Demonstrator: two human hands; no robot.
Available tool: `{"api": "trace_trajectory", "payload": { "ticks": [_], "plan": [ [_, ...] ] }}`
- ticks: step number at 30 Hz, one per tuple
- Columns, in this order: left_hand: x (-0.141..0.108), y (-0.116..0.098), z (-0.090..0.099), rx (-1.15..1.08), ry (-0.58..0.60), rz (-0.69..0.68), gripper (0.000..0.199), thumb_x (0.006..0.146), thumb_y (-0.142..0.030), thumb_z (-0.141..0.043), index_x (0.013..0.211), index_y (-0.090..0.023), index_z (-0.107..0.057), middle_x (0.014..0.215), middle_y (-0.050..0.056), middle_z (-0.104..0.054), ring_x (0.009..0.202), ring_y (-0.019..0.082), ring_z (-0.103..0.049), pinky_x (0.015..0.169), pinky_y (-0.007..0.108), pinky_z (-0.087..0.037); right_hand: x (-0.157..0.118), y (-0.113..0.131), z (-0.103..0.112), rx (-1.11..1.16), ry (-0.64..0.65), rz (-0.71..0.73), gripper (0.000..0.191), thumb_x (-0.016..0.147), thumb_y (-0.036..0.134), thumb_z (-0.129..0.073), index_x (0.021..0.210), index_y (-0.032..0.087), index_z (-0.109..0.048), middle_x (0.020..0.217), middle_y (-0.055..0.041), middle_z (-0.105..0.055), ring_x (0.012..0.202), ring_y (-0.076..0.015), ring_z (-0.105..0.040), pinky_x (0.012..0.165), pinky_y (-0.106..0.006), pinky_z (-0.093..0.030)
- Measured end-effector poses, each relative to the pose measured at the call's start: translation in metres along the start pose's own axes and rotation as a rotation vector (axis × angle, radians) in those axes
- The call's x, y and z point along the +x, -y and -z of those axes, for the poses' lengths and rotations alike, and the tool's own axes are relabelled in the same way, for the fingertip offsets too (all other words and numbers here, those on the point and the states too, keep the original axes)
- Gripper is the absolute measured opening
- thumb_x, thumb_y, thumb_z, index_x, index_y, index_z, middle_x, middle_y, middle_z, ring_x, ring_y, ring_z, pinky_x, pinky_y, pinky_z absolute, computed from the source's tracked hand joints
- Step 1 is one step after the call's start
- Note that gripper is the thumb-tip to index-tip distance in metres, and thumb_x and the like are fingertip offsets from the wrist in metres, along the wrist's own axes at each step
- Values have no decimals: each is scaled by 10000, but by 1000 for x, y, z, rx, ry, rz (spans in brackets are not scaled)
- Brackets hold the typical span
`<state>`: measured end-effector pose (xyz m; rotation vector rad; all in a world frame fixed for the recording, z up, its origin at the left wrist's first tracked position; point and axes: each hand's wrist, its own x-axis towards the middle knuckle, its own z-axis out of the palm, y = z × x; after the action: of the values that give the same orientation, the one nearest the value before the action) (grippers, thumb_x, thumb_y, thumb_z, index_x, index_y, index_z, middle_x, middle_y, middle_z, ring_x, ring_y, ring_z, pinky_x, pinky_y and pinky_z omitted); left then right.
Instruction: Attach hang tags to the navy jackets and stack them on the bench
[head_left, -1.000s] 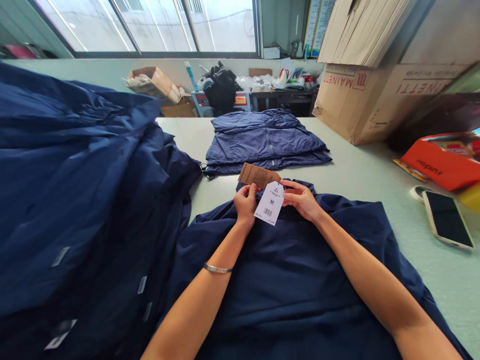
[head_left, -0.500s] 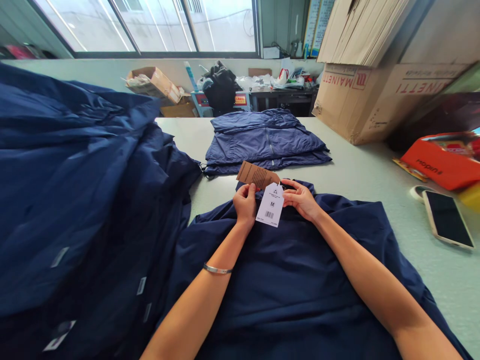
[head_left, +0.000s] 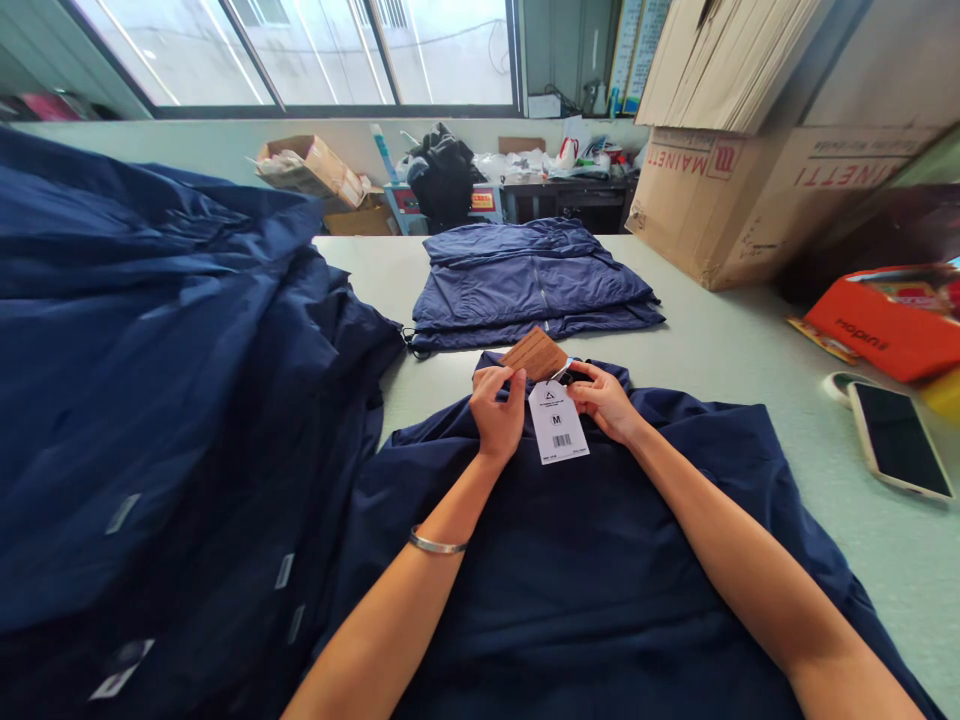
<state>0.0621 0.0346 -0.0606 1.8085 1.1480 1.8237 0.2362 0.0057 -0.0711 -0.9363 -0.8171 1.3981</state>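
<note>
A navy garment (head_left: pixel 600 570) lies spread on the table before me, its collar at the far end. Two hang tags are at the collar: a white hang tag (head_left: pixel 559 430) printed with "M" and a barcode, and a brown hang tag (head_left: pixel 534 354) behind it. My left hand (head_left: pixel 496 408) pinches the lower edge of the brown tag between thumb and fingers. With fingers closed, my right hand (head_left: pixel 602 400) grips the top right of the white tag, beside the string; its fingertips are partly hidden.
A large heap of navy garments (head_left: pixel 150 400) rises at my left. Beyond the collar lies a folded blue jacket (head_left: pixel 525 275). On the right are cardboard boxes (head_left: pixel 720 210), an orange packet (head_left: pixel 874 325), a phone (head_left: pixel 900 438) and a tape roll (head_left: pixel 836 384).
The white tag has swung slightly right and down. The brown tag has tilted and shifted right, and my left hand has moved a little right with its fingers more extended.
</note>
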Motion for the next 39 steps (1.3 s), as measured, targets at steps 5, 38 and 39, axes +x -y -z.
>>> {"api": "trace_trajectory", "payload": {
  "ticks": [5,38,39],
  "plan": [
    [-1,-9,2,-2,61,-140,183,882,-289,-602,739,-211,-684,748,34,-661,821,187,-564,841,330,-456,1,-1,0,17,-33,28,824,543,183,-792,1327,235,-542,683,62,-700,520,-116,-597,486,-221,-473],
    [-2,-2,7,-29,134,28,245,697,-132,-427,743,-207,-656,789,38,-669,861,206,-596,862,350,-484,0,-6,1,38,-42,108,547,512,123,-601,1040,243,-680,892,3,-748,851,-217,-690,782,-336,-540],
    [-2,0,8,-31,127,46,246,701,-132,-428,747,-205,-658,793,39,-670,861,204,-599,862,347,-484,1,-7,1,36,-39,108,557,507,124,-592,1045,241,-674,900,0,-747,853,-218,-691,770,-330,-541]
  ]
}}
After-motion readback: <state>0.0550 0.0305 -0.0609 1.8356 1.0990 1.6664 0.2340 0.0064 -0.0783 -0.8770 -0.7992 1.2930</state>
